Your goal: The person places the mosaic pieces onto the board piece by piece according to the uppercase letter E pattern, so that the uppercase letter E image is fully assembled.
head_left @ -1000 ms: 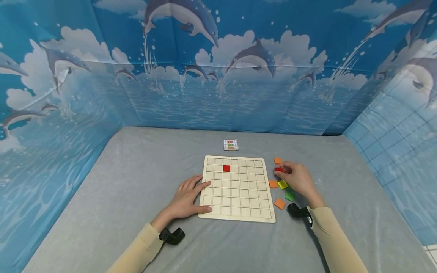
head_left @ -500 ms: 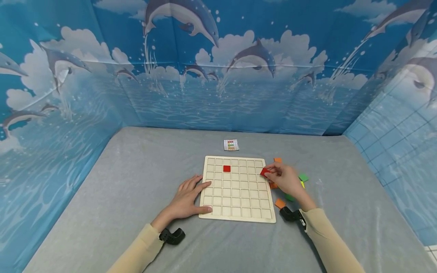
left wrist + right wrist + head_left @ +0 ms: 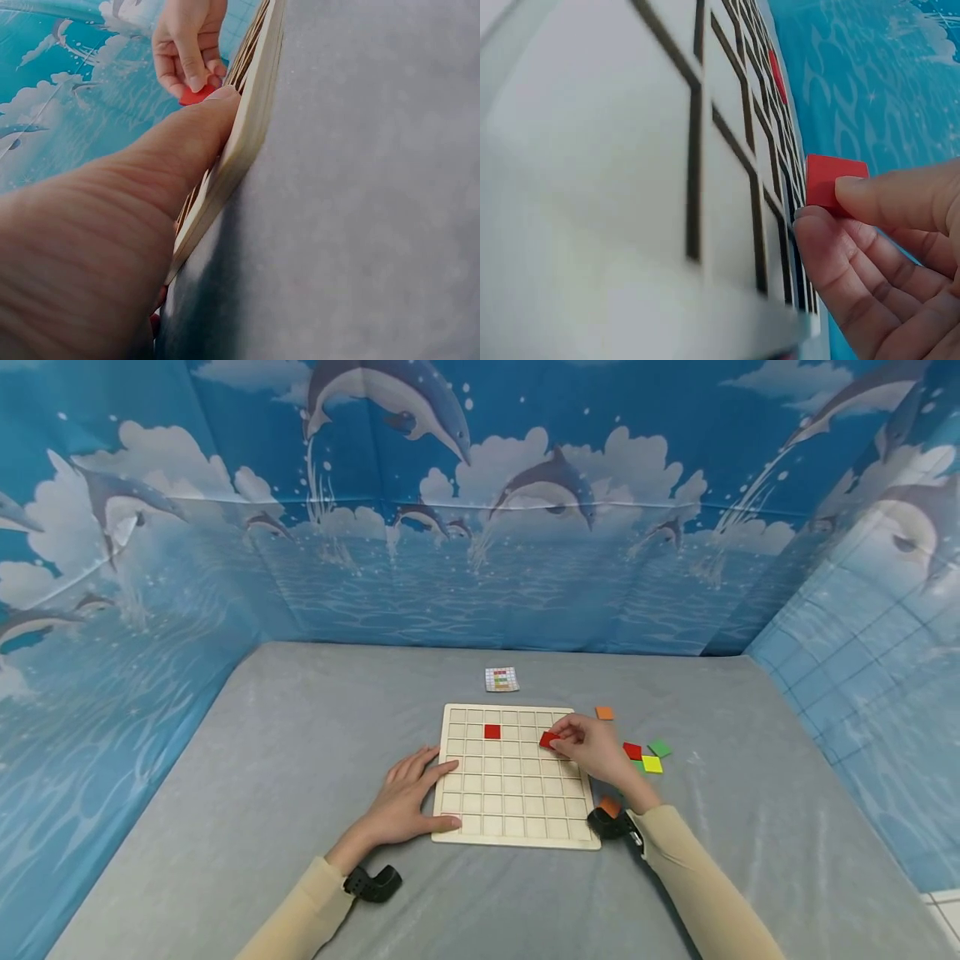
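Clock positions take the board's centre, with 12 at its far edge. The square pale-wood grid board [image 3: 495, 785] lies flat on the grey covered table [image 3: 322, 718]; it could turn if the left hand [image 3: 405, 797], braced with fingers spread at 8 to 9 o'clock, lets up. The right hand [image 3: 596, 750] pinches a small square red tile [image 3: 548, 739] at 1 o'clock, over the grid; a slackened pinch could drop it askew across a ridge. Whether it touches the board cannot be told.

The right hand hides cells around 2 to 3 o'clock. The black wrist-mounted camera [image 3: 611, 823] overhangs the 4 o'clock edge, partly covers an orange tile [image 3: 610, 807] and could nudge it. A white printed paper card [image 3: 501, 679] lies at 12. A seated red tile [image 3: 492, 732] occupies 11; loose red [image 3: 632, 751], green [image 3: 660, 748] and yellow [image 3: 652, 764] tiles lie near 3.
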`<action>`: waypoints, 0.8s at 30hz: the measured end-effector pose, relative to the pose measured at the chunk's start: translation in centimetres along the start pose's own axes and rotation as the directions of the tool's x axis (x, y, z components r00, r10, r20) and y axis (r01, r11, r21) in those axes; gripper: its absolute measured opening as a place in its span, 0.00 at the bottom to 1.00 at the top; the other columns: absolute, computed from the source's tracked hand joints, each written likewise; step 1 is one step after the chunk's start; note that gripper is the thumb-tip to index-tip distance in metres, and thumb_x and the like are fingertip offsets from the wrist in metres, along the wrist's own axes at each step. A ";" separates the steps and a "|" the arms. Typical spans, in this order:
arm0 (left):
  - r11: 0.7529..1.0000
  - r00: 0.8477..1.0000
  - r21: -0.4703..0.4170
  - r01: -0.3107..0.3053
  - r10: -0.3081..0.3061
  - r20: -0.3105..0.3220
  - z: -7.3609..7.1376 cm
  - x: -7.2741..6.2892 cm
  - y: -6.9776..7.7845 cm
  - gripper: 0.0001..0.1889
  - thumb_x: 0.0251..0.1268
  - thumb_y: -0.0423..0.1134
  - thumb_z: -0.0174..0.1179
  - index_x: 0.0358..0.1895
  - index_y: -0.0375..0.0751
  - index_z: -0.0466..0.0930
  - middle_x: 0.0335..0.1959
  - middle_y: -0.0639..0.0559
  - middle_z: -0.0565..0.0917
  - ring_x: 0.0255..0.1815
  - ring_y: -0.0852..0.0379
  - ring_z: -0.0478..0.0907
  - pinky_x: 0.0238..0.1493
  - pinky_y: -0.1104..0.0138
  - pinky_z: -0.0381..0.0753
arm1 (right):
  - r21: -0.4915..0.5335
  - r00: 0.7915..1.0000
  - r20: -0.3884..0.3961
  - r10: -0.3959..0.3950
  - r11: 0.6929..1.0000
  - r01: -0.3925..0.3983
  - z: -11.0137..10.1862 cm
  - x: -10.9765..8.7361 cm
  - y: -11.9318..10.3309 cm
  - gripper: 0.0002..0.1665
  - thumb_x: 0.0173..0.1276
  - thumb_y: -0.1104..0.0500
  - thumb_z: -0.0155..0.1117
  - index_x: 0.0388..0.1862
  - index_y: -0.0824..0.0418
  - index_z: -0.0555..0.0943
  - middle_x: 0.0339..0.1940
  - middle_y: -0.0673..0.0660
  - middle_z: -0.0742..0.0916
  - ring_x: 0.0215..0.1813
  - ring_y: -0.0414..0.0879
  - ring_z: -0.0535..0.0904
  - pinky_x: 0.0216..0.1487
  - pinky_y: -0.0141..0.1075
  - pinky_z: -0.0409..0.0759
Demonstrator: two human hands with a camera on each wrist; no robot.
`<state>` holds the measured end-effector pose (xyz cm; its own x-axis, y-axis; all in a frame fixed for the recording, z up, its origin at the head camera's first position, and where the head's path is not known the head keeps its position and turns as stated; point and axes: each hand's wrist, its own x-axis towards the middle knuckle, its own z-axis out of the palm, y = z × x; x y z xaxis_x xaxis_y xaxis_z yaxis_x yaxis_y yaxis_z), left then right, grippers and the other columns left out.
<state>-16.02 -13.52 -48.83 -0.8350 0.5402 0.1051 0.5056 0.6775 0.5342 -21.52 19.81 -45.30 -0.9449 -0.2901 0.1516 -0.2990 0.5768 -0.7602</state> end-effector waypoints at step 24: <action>1.000 1.000 0.011 -0.016 0.016 -0.017 0.2 -0.1 0.1 0.42 0.56 0.65 0.60 0.72 0.51 0.61 0.74 0.43 0.51 0.74 0.44 0.42 0.65 0.45 0.44 | -0.033 0.998 0.058 0.016 0.999 -0.014 1.8 1.7 -1.7 0.07 0.62 0.65 0.68 0.40 0.60 0.83 0.30 0.50 0.82 0.30 0.43 0.77 0.33 0.38 0.75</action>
<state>-15.83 -13.43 -48.94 -0.8306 0.5420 0.1281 0.5209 0.6746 0.5230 -22.36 16.94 -44.85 -0.9400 -0.3252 0.1026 -0.2905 0.6059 -0.7406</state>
